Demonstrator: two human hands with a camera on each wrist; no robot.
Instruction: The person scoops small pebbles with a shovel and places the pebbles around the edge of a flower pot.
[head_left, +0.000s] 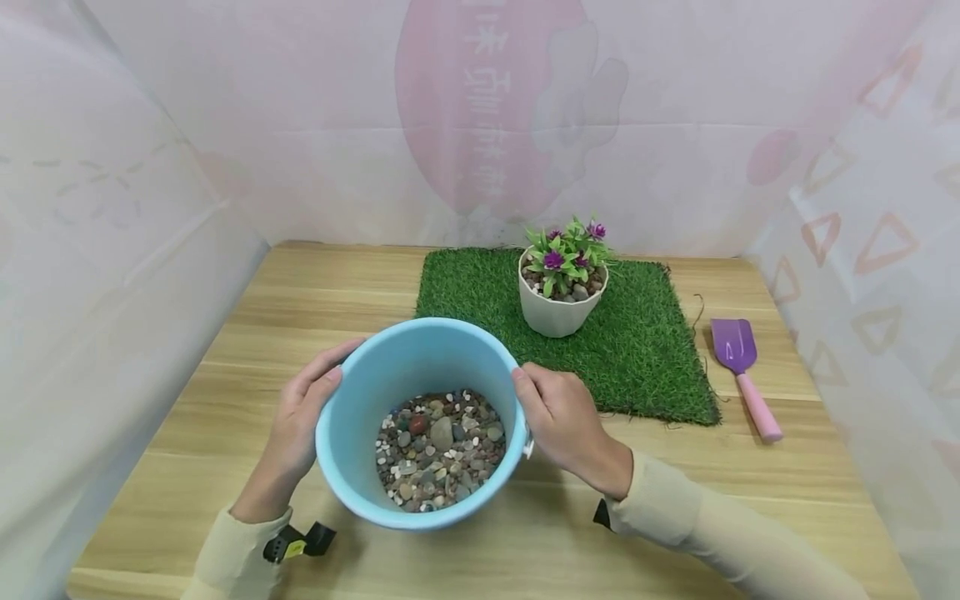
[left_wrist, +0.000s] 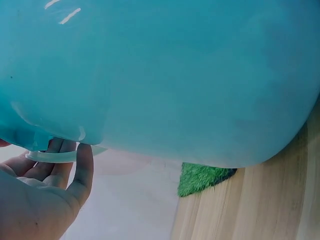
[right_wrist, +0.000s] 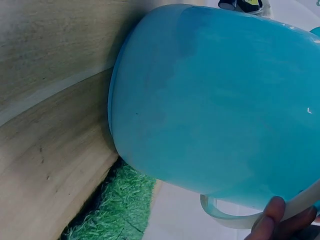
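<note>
A light blue bucket [head_left: 339, 467] stands at the front middle of the wooden table, its mouth facing up toward me. Mixed pebbles [head_left: 442, 450] in brown, grey, white and red cover its bottom. My left hand [head_left: 300, 408] grips the left side of the rim, with the thumb on top. On the opposite side, my right hand [head_left: 566, 417] holds the rim the same way. In the right wrist view a pale bucket handle [right_wrist: 235, 221] passes by the fingers [right_wrist: 272, 210]. Whether the bucket's base touches the table cannot be told for certain.
Behind the bucket lies a green artificial grass mat [head_left: 637, 358]. On it stands a white pot [head_left: 555, 317] with a purple-flowered plant [head_left: 566, 258] and pebbles. A purple shovel with a pink handle [head_left: 757, 408] lies at the right. Pale cloth walls [head_left: 315, 150] enclose the table.
</note>
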